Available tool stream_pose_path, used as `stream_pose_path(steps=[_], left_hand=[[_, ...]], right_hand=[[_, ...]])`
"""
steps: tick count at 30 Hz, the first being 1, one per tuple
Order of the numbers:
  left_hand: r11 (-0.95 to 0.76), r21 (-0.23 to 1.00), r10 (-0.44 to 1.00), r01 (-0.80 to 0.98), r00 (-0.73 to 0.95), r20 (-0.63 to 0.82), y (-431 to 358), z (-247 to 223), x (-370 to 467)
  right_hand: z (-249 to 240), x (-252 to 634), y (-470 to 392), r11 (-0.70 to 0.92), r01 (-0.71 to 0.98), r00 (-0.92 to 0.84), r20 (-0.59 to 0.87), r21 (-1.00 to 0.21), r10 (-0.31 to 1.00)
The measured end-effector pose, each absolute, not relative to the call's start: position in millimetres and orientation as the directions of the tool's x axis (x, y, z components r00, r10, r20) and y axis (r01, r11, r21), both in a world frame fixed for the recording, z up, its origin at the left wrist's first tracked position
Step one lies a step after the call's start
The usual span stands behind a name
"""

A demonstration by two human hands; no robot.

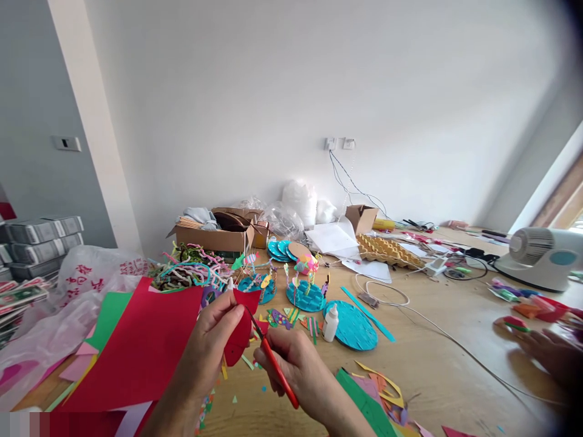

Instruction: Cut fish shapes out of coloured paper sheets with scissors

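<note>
My left hand [218, 321] pinches a small piece of red paper [237, 340] in front of me, its fingertips closed at the upper edge. Closed round the handles of red-handled scissors [279, 371], my right hand [291, 364] is just to the right. The scissor blades point up and left and meet the red piece near my left fingertips. A large red sheet [146, 346] lies left of my left hand, over green and pink sheets. Beyond my hands, small patterned paper fish [279, 318] lie by a white glue bottle [331, 323].
Blue discs [350, 326] with upright decorations stand behind the hands. Farther back are pipe cleaners [191, 267], a cardboard box [214, 237] and an egg tray [387, 252]. Paper scraps [378, 394] lie front right. Another person's hand [542, 349] and a white fan [537, 258] are at right.
</note>
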State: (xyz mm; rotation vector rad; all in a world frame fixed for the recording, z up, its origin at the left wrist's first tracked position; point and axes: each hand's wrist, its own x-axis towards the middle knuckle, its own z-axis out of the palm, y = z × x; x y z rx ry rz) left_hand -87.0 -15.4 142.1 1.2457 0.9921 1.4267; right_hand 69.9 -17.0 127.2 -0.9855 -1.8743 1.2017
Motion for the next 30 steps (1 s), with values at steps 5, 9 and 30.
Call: stream_pose_path(steps=[5, 9, 30], left_hand=[[-0.22, 0.959, 0.975, -0.177, -0.011, 0.221, -13.2, 143.1, -86.8], [-0.269, 0.941, 0.963, -0.204, -0.067, 0.261, -11.2, 140.6, -87.9], [-0.082, 0.837, 0.995, -0.541, -0.002, 0.096, -14.2, 146.7, -83.0]], right_hand=[[123.0, 68.2, -17.5, 0.252, 0.246, -0.463, 0.114, -0.936, 0.879], [120.5, 67.0, -17.4, 0.244, 0.243, -0.46, 0.11, -0.939, 0.881], [115.6, 59.8, -9.8, 0.126, -0.043, -0.526, 0.129, -0.991, 0.841]])
